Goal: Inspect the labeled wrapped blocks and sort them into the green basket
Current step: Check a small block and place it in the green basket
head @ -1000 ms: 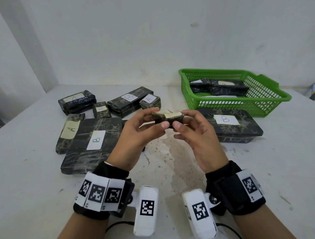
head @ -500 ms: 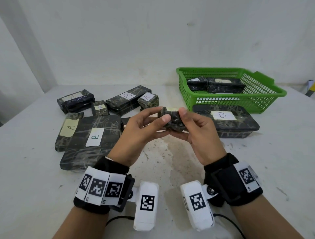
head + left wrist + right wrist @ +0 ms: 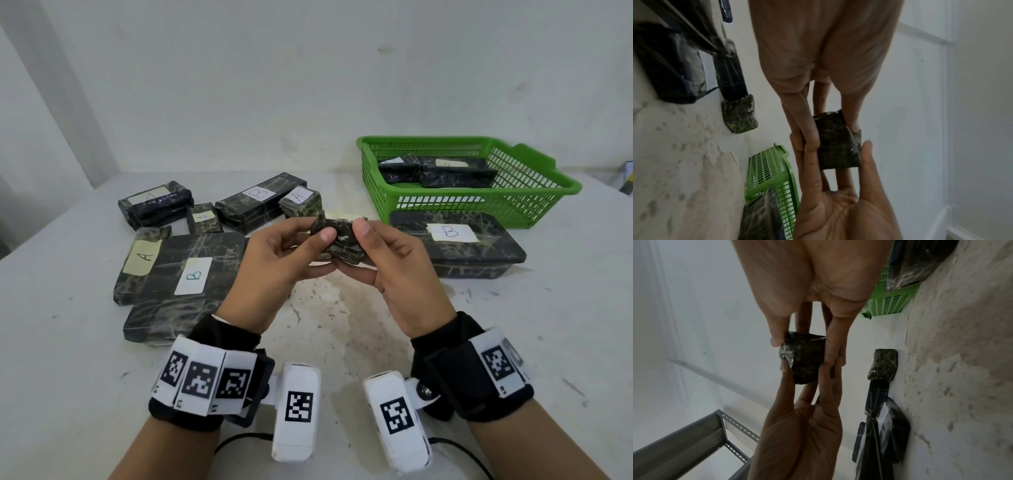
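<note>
1. A small wrapped block [image 3: 339,240] is held above the middle of the surface [image 3: 342,308], its long axis running left to right and its crumpled dark side facing the person.
2. The left hand [image 3: 274,270] pinches its left end and the right hand [image 3: 394,274] its right end, fingers clamped on the block.
3. The green basket [image 3: 534,205] sits far right with two blocks inside; bare surface lies near the person.
4. Flat dark parcels with paper labels A and B lie to the left; a large B parcel [image 3: 479,250] lies in front of the basket.
</note>
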{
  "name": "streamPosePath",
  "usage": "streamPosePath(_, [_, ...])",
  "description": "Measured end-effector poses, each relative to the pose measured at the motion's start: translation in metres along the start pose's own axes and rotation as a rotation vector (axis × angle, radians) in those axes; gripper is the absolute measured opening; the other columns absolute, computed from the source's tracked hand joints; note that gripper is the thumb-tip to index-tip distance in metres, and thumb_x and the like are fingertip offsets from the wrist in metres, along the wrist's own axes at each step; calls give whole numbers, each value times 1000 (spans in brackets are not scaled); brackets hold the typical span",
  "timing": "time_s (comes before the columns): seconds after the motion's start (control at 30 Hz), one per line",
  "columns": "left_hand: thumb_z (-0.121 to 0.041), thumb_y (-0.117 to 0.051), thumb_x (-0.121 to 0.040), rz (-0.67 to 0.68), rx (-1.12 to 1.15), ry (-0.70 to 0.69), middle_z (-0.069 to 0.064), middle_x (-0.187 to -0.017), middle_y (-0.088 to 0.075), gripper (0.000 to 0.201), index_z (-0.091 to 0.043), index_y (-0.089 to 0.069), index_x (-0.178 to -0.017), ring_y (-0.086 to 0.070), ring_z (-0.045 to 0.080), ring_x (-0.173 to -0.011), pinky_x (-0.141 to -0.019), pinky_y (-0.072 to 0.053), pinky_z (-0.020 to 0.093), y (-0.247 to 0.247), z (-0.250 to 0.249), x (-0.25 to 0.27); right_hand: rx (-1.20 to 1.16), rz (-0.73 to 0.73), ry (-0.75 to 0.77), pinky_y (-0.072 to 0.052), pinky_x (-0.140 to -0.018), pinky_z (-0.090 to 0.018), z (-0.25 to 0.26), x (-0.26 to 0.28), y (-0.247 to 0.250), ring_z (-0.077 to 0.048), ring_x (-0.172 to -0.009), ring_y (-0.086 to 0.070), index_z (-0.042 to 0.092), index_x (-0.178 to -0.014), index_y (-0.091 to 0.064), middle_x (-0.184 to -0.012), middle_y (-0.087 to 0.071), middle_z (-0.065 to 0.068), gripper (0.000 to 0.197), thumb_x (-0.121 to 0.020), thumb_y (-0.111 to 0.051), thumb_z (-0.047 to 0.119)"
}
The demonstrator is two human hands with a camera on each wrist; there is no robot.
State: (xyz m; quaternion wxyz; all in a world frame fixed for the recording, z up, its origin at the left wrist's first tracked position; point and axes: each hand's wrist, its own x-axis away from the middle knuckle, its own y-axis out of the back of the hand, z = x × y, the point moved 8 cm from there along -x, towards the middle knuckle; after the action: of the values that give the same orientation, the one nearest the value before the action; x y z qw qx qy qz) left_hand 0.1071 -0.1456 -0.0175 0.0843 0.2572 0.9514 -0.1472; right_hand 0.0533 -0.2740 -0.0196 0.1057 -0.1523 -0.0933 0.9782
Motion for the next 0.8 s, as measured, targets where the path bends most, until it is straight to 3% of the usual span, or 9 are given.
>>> streamPosePath(0.1, [-23,-67,-77,-15,-7,-2,15,-95,-74,42,0,-68,-112,-72,20,-87,-72,-59,29,2,0,0,13,19,0,-57,-84,-31,-3,0,-3,-15,-102,-70,13,-104,-72,-101,-74,-1,35,-81,-61,37])
streamPosePath(0.23, [-29,-67,-77,26,0,35,20,-105,-72,48,0,-66,-116,-72,25,-97,-75,-58,27,-2,0,0,14,-12,15,-58,-86,-35,-2,-1,1,-18,-101,-71,8,-105,-72,-102,-75,-8,32,-82,-63,29])
streamPosePath(0.4, [-24,-67,-77,-43,-26,-2,17,-95,-72,42,3,-67,-110,-73,21,-88,-70,-60,29,4,0,0,29,11,-6,-58,-84,-35,-3,1,-4,-16,-99,-70,13,-100,-74,-98,-74,-4,34,-81,-61,38])
streamPosePath(0.47, [-24,-68,-77,-41,-32,-4,18,-97,-73,43,2,-67,-110,-73,22,-89,-70,-60,30,3,-1,0,22,8,-9,-58,-84,-34,-3,2,-4,-15,-99,-70,15,-100,-74,-96,-75,-1,37,-81,-58,43])
streamPosePath(0.67, [-23,-68,-76,2,-27,15,17,-103,-74,46,2,-66,-114,-73,23,-95,-74,-59,29,-1,-2,2,25,-4,2,-58,-82,-32,-2,1,-2,-16,-95,-70,7,-99,-73,-94,-73,-6,31,-83,-62,32])
streamPosePath(0.8, [-18,-70,-77,-13,-14,14,20,-106,-73,45,4,-64,-116,-73,23,-96,-75,-59,29,2,-1,0,20,20,-25,-57,-84,-31,-2,0,-4,-12,-95,-69,15,-98,-74,-94,-74,0,33,-83,-60,41])
